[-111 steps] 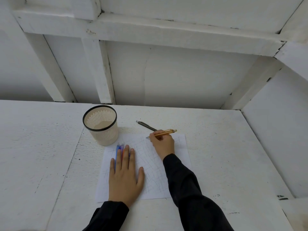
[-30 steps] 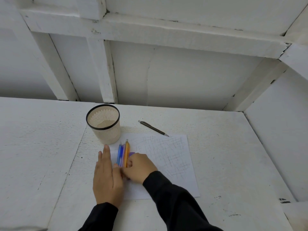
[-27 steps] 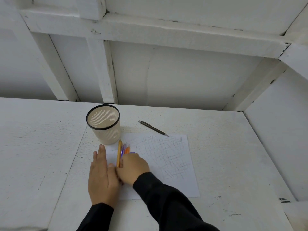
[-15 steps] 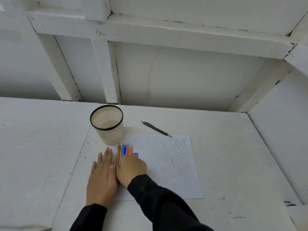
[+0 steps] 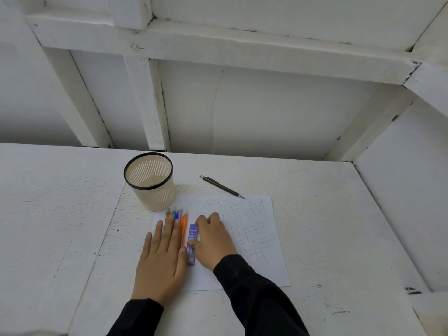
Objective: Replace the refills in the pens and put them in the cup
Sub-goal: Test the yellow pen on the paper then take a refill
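Note:
Several coloured pens (image 5: 183, 220), orange and blue, lie side by side on the scribbled paper (image 5: 252, 229) just below the beige slotted cup (image 5: 150, 181). My left hand (image 5: 162, 255) lies flat, fingers straight, on top of their lower halves. To their right lies a purple 2B refill case (image 5: 192, 241); my right hand (image 5: 213, 241) grips it, thumb on its left side and fingers curled over its top end. A dark pen (image 5: 221, 187) lies alone beyond the paper's far edge. The cup looks empty.
The white table (image 5: 339, 226) meets a white wall with beams at the back and a side wall at the right. A seam runs down the tabletop left of the paper.
My right hand has let go of the pens, shifted right and taken hold of the purple refill case. My left hand has slid right, onto the pens.

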`<state>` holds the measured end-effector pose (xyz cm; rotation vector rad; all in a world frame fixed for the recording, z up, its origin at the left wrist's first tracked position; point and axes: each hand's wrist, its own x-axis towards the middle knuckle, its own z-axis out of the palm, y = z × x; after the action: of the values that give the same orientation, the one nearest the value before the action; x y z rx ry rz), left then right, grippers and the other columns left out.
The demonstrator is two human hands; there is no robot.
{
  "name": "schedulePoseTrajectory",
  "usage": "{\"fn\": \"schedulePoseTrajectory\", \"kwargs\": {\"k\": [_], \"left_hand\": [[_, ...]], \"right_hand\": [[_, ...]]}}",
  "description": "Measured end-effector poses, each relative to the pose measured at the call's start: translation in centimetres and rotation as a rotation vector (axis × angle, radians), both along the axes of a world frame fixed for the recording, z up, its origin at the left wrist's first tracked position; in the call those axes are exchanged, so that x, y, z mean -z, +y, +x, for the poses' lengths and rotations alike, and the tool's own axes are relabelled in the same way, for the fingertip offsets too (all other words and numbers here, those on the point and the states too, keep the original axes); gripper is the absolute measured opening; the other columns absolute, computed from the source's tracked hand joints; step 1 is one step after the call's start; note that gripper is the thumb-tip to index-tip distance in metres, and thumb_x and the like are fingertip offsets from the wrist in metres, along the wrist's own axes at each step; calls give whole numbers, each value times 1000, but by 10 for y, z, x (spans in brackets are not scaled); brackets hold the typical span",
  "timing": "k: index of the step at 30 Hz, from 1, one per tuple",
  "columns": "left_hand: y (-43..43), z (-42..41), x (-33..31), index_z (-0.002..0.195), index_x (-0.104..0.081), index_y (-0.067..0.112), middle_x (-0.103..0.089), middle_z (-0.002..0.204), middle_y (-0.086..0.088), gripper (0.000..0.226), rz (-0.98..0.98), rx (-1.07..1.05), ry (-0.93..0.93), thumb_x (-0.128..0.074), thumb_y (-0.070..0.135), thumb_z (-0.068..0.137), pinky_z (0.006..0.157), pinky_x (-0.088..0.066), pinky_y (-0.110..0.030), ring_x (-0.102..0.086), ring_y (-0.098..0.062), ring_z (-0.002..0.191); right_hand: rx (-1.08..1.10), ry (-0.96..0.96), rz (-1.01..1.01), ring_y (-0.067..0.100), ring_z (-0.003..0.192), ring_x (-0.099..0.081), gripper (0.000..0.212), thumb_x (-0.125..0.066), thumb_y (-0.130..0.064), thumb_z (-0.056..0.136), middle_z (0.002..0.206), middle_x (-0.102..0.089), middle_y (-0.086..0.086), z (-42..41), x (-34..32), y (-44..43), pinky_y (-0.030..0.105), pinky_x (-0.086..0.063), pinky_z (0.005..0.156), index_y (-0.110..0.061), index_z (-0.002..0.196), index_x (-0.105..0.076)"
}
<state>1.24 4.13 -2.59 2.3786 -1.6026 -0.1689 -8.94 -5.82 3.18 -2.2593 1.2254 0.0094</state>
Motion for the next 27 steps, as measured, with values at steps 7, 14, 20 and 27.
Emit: {"fn": "schedulePoseTrajectory", "kwargs": {"k": [7, 14, 20, 27], "left_hand": [[1, -3, 4, 150, -20, 13, -13, 158, -4, 62, 20, 12, -26, -18, 42, 96, 116, 3, -32, -18, -26, 144], [-4, -25, -41, 151, -10, 33, -4, 158, 18, 62, -229, 3, 367, -15, 56, 93, 119, -3, -30, 2, -2, 145], [-16, -57, -89, 129, -44, 48, -49, 137, 23, 47, -438, -289, 1291, -43, 68, 86, 110, -32, -33, -43, 2, 129], [-25, -65, -117, 115, -63, 7, -73, 98, -10, 32, -507, -530, 2160, -54, 21, 88, 60, -58, -25, -72, -18, 83]], "right_hand": [[269, -430, 316, 4, 78, -56, 22, -61, -14, 89, 99, -57, 0, -28, -7, -4, 10, -45, 60, -17, 103, -45], [307, -810, 274, 9, 82, -67, 24, -63, -13, 88, 90, -66, -6, -56, -45, -1, 18, -53, 72, -26, 109, -60], [169, -905, -128, 4, 89, -65, 17, -67, -17, 87, 97, -68, -8, -65, -58, 12, 13, -52, 76, -19, 103, -63], [-200, -626, -731, 12, 64, -60, 28, -54, -29, 97, 78, -67, 3, -66, -40, 16, 22, -52, 57, -4, 100, -67]]}}
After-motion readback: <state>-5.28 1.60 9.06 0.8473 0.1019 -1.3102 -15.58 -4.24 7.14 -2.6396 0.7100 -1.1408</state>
